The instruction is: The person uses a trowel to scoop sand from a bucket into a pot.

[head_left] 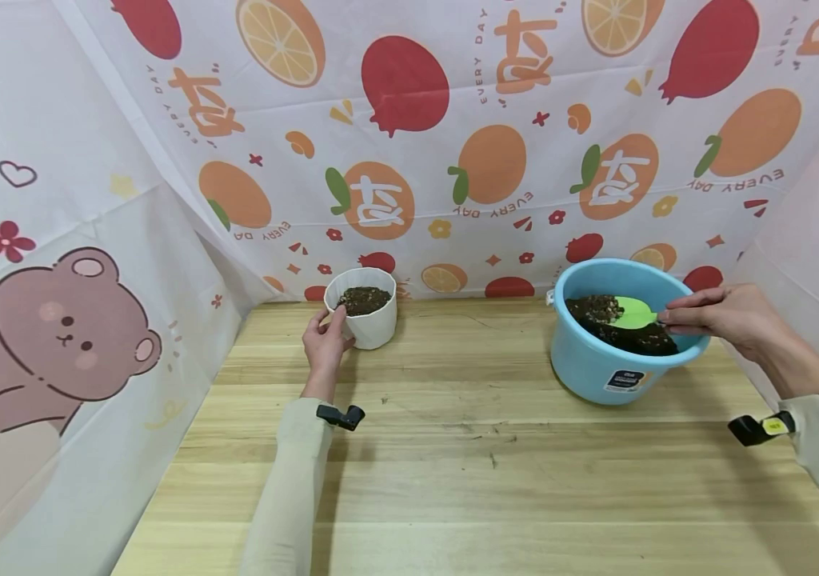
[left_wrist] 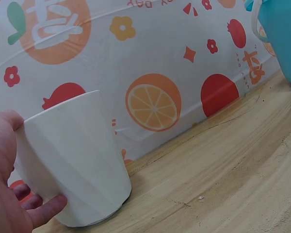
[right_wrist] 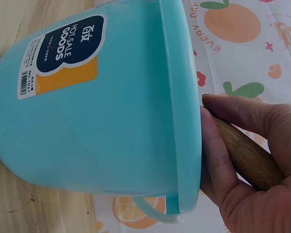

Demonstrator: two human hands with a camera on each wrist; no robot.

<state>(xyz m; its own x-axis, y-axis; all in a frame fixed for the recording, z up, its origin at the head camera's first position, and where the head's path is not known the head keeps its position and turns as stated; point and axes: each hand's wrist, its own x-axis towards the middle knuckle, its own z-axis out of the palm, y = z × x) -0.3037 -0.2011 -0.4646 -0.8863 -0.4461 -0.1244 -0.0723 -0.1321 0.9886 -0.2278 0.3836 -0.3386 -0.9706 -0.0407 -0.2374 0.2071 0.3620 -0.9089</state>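
Note:
My left hand grips the near left side of a white flower pot, which stands upright on the table with dark soil inside. In the left wrist view, fingertips rest against the wall of the pot and the hand also meets its rim. On the right, my right hand holds a garden trowel by its handle. Its green blade lies over dark soil in a light blue bucket. The wooden handle shows between thumb and fingers, beside the bucket's rim.
Small dark crumbs lie on the wooden table between pot and bucket. A fruit-print cloth hangs right behind both, and a bear-print cloth hangs at the left. A pale bucket handle shows below the rim.

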